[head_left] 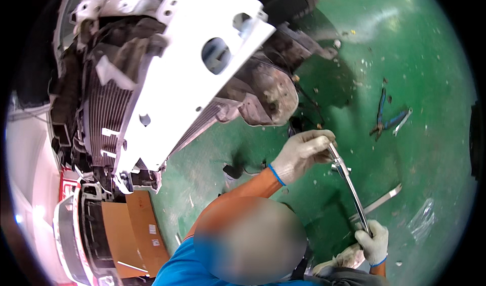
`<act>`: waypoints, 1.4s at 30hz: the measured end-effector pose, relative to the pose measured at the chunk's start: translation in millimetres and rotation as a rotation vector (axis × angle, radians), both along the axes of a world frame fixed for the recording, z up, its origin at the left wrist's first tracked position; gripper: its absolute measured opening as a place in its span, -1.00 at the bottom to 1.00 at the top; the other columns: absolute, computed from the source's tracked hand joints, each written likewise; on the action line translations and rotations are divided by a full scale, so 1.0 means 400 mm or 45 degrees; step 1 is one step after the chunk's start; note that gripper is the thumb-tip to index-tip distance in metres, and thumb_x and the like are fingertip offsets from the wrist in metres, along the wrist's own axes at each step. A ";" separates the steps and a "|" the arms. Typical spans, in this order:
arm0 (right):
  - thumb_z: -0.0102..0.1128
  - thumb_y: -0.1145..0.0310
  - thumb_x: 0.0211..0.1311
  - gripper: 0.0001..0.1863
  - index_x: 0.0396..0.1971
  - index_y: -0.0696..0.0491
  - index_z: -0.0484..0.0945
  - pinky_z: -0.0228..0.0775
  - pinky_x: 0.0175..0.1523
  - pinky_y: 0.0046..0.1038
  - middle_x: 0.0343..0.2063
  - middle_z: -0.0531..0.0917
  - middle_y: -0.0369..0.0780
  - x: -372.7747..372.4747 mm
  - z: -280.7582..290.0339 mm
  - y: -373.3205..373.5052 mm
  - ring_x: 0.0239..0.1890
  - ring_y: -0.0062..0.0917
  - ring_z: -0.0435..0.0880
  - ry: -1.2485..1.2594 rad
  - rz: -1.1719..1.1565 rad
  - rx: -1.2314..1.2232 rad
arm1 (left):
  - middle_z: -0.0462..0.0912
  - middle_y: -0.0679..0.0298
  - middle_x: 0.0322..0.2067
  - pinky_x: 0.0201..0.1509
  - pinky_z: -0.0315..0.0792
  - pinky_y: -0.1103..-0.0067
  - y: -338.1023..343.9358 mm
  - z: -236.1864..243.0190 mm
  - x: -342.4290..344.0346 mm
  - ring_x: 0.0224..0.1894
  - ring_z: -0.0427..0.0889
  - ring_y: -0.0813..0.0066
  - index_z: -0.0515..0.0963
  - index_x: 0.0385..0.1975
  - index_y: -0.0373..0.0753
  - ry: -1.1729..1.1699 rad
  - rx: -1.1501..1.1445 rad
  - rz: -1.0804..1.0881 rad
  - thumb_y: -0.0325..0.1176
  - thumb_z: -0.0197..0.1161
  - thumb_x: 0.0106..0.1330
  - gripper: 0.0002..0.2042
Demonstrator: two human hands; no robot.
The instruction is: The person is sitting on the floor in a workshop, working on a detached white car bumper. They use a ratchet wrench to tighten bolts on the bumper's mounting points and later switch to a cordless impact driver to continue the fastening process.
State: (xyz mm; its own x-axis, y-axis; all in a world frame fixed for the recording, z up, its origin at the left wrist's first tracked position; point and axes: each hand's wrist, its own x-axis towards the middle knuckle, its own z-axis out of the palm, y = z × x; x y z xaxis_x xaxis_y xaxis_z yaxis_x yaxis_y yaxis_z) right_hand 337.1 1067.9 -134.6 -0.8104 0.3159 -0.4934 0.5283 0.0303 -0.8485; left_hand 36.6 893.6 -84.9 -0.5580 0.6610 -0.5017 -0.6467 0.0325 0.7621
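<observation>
While scanning the green floor, see one long chrome ratchet wrench slanting in the air between both gloved hands, well apart from the white crossmember. Find left hand closed round the upper end by the ratchet head, pinching with thumb and fingers; find right hand wrapped round the lower grip. Likely held so to steady the head while keeping leverage at the handle; could equally be for fitting or checking the drive end.

Note blue-handled pliers lying open, with small spanner just beside one handle, and flat metal bar crossing behind the ratchet wrench in view. Probably left on the floor for quick reach. Mark radiator bare too, presumably for access.

Can't make out the ratchet wrench's upper tip, covered by left-hand fingers; can't confirm a socket there. Can't see the handle's butt, hidden in right-hand palm. Lose much of the lower middle to a round blurred patch, and crossmember detail to glare. Can't identify the pale crumpled item near the right hand: shoe or rag. Log clear plastic as bag or wrap, unsure. Lose white vehicle partly behind cardboard.
</observation>
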 end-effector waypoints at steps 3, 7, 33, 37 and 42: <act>0.34 0.35 -0.01 -0.71 -0.34 0.27 0.70 0.37 -0.48 -0.49 -0.72 0.56 -0.25 -0.009 0.014 0.001 -0.63 -0.66 0.54 0.045 -0.061 -0.060 | 0.69 0.17 -0.04 0.12 0.60 0.36 -0.006 0.043 -0.007 -0.06 0.71 0.37 0.50 0.18 -0.30 0.045 0.072 -0.004 -0.18 0.36 0.43 -0.56; 0.30 0.39 -0.03 -0.72 -0.35 0.30 0.70 0.33 -0.51 -0.54 -0.72 0.55 -0.30 -0.024 0.029 0.010 -0.65 -0.69 0.51 0.121 -0.137 -0.184 | 0.65 0.17 0.01 0.10 0.59 0.40 0.004 0.128 -0.004 -0.04 0.70 0.39 0.42 0.29 -0.34 0.187 0.145 -0.080 -0.06 0.27 0.49 -0.45; 0.13 0.59 0.08 -0.86 -0.35 0.28 0.60 0.16 -0.61 -0.60 -0.71 0.49 -0.36 -0.069 0.148 0.014 -0.74 -0.75 0.38 0.381 -0.403 -0.197 | 0.58 0.12 -0.19 0.09 0.52 0.35 0.100 0.604 -0.199 -0.01 0.60 0.18 0.66 -0.21 -0.33 3.413 -1.558 -0.697 -0.34 0.40 0.00 -0.67; 0.13 0.61 0.05 -0.87 -0.36 0.26 0.60 0.19 -0.62 -0.58 -0.70 0.49 -0.37 -0.027 0.161 0.021 -0.73 -0.75 0.41 0.284 -0.395 -0.108 | 0.57 0.13 -0.20 0.02 0.55 0.34 0.103 0.616 -0.205 -0.05 0.60 0.18 0.63 -0.24 -0.30 3.390 -1.475 -0.716 -0.38 0.29 0.11 -0.77; 0.19 0.56 0.03 -0.86 -0.37 0.25 0.63 0.22 -0.59 -0.59 -0.69 0.48 -0.37 0.006 0.151 0.012 -0.70 -0.75 0.41 0.254 -0.436 -0.074 | 0.55 0.15 -0.22 -0.06 0.58 0.33 0.103 0.615 -0.214 -0.08 0.60 0.18 0.61 -0.28 -0.26 3.435 -1.448 -0.723 -0.40 0.26 0.14 -0.83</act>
State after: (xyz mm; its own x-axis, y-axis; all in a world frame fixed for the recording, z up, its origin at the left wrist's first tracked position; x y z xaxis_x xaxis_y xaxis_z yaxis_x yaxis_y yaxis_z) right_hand 339.6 1072.7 -74.1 -0.7448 0.5604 -0.3622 0.3245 -0.1702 -0.9305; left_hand -49.0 934.7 161.0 -0.1877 0.9632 0.1925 0.6494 0.2688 -0.7113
